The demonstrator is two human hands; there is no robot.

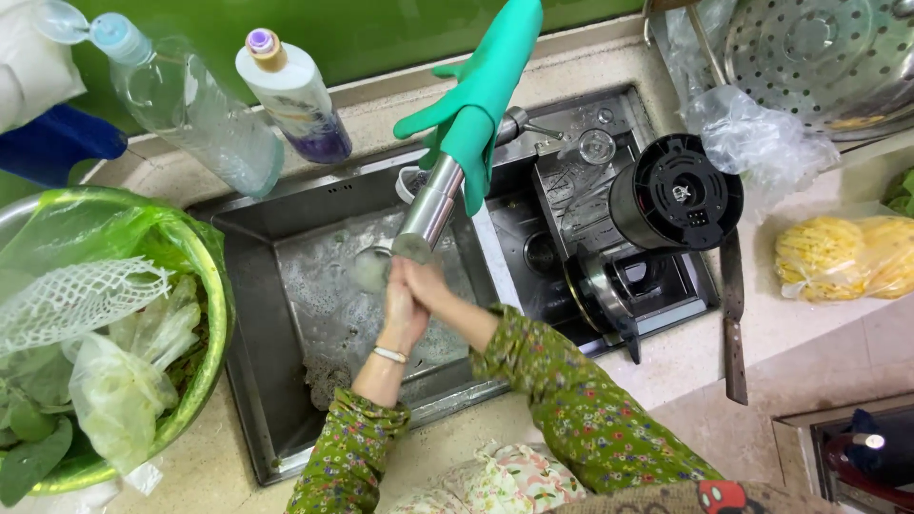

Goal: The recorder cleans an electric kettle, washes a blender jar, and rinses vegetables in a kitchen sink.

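Two hands press together, left hand (405, 309) against right hand (426, 283), palms rubbing under the steel faucet spout (428, 214) above the wet sink (314, 276): a hand-washing step, seemingly. A teal rubber glove (481, 90) drapes over the faucet; rinsing likely needs slow turning of both palms.

A home kitchen is shown: a steel sink (286, 276) lies beneath the hands, a tap (433, 205) draped with a green rubber glove (481, 86) just above them, detergent bottles (295, 95) beyond, a bowl of greens (205, 286) to their left, a steamer tray (819, 57) far right
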